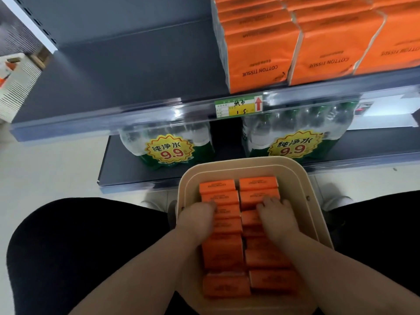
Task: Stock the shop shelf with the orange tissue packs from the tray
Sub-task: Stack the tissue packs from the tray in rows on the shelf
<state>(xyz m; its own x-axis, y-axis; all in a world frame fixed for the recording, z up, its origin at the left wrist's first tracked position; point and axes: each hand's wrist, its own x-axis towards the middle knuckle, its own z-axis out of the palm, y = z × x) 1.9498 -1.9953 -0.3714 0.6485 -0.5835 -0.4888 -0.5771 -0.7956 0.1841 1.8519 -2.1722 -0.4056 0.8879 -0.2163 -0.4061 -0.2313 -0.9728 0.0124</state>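
Note:
A beige tray [229, 165] sits between my knees, holding two columns of orange tissue packs [223, 250] standing on edge. My left hand [197, 218] is down in the left column, its fingers curled round a pack near the tray's left wall. My right hand [276, 214] lies on the right column, fingers curled over the far edge of a slightly tilted pack [248, 217]. Above, the grey shelf [136, 71] carries stacked orange tissue packs [261, 48] on its right half; its left half is bare.
A price label [238, 106] hangs on the shelf's front rail. Two shrink-wrapped packs of water bottles [168, 146] [293, 142] stand on the lower shelf behind the tray. A white slatted crate [16, 83] stands at the far left on the pale floor.

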